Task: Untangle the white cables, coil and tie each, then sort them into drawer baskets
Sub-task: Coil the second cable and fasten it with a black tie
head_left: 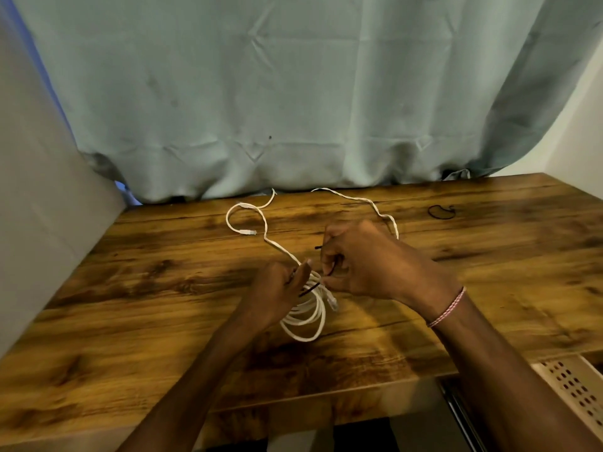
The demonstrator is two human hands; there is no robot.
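Grained wood table, matt cloth curtain.

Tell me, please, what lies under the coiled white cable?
Only wooden table shows under the coil. The left hand and right hand cover its upper part, hiding what lies there.

Centre: coil of white cable, several loops, plug at its side, black tie across its top; loose cable trails from it, looping over the far table; second tie far right.

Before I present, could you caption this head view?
Left hand holds the white cable coil while right hand pinches a black tie.
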